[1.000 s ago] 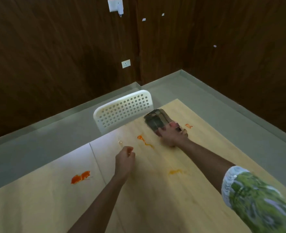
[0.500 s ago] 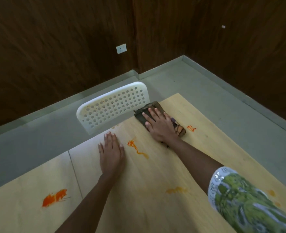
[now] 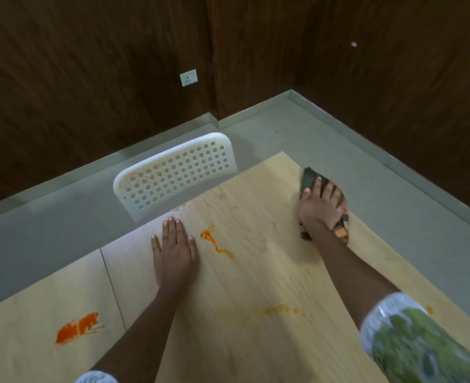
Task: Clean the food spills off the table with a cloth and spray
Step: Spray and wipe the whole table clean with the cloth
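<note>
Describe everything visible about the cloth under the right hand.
The cloth is dark, with an orange and brown patterned patch at its near end. It lies flat and crumpled on the wooden table near the far right edge. The right hand presses on it with straight, spread fingers, covering its middle.

Surface [image 3: 256,286]: pale blond wood with fine straight grain; one thin dark seam line at left.
Large spill [image 3: 77,327]: vivid orange-red, streaked, with thin dark scratch-like marks at its right end.
Squiggle spill [image 3: 214,241]: orange, a blot trailing into a thin wavy line.
Faint smear [image 3: 280,310]: yellow-orange, washed out.
Cloth [image 3: 309,179]: dark grey-green at the far end; brown, orange and black checks at the near end.
Chair back [image 3: 173,175]: white, a regular grid of round holes, orange specks at left.
Sleeve [image 3: 421,344]: white with blurred green print.
Wall [image 3: 90,64]: dark brown wood grain.
Floor [image 3: 297,128]: grey-green.
Socket [image 3: 189,77]: white.
</note>
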